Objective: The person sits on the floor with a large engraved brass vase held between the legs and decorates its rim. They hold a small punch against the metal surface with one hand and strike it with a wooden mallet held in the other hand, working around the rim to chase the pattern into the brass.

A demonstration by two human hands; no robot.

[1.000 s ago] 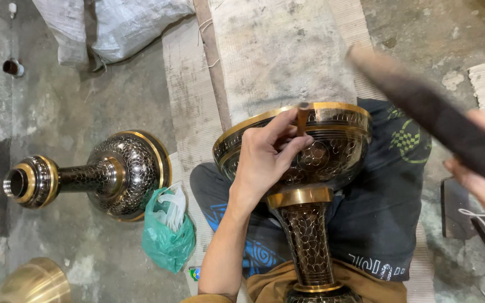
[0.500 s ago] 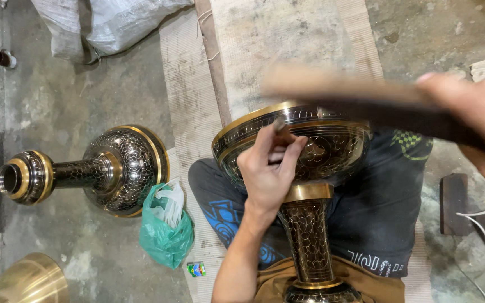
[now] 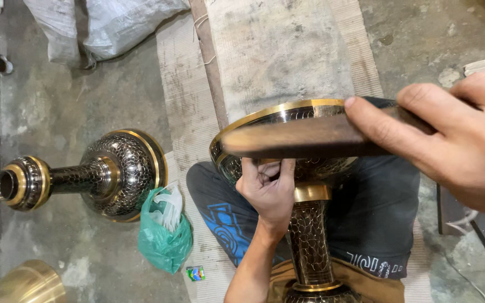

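An engraved dark metal vase (image 3: 310, 235) with gold bands stands upright between my knees, its wide bowl-shaped top (image 3: 242, 126) facing me. My left hand (image 3: 268, 191) is closed on the underside of that bowl, just above the gold collar. My right hand (image 3: 456, 146) grips a long flat wooden stick (image 3: 304, 140) and holds it level across the bowl's rim, its tip reaching the left side. What my left fingers may pinch is hidden.
A second engraved vase piece (image 3: 85, 174) lies on its side on the concrete floor to the left. A green plastic bag (image 3: 164, 235) sits beside my knee. A plain brass dome (image 3: 26, 283) shows at the bottom left, white sacks (image 3: 102, 25) at the top.
My right hand has swung the wooden stick down and leftward from high on the right until it lies across the bowl's rim. My left hand has slid lower under the bowl.
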